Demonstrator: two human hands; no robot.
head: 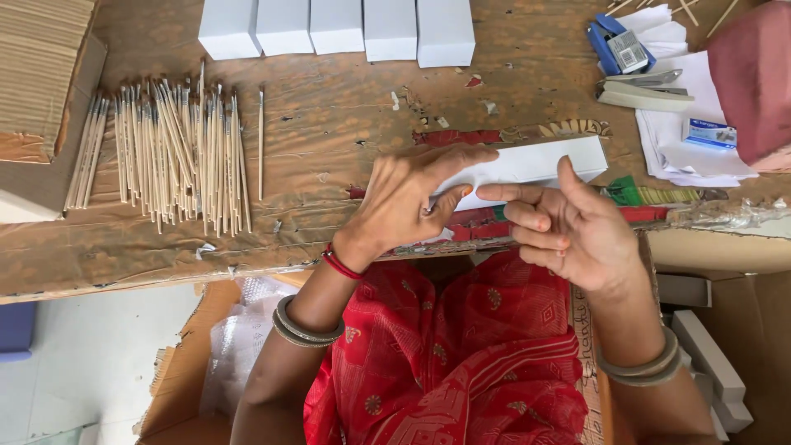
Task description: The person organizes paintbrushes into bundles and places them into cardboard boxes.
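A flat white cardboard box [540,161] lies tilted near the front edge of the worn brown work surface [329,115]. My left hand [404,202] presses on its left end, thumb tucked under the edge. My right hand [568,227] is at its lower edge, forefinger against the box, thumb raised, other fingers curled. A spread of several thin wooden paint brushes [173,152] lies to the left, away from both hands.
A row of upright white boxes [338,29] stands at the back. At the right are a stapler [643,91], white paper sheets [684,132], a small blue-and-white staple box [709,132] and a blue tool [614,45]. Corrugated cardboard [37,74] lies at left; more white boxes [709,363] sit lower right.
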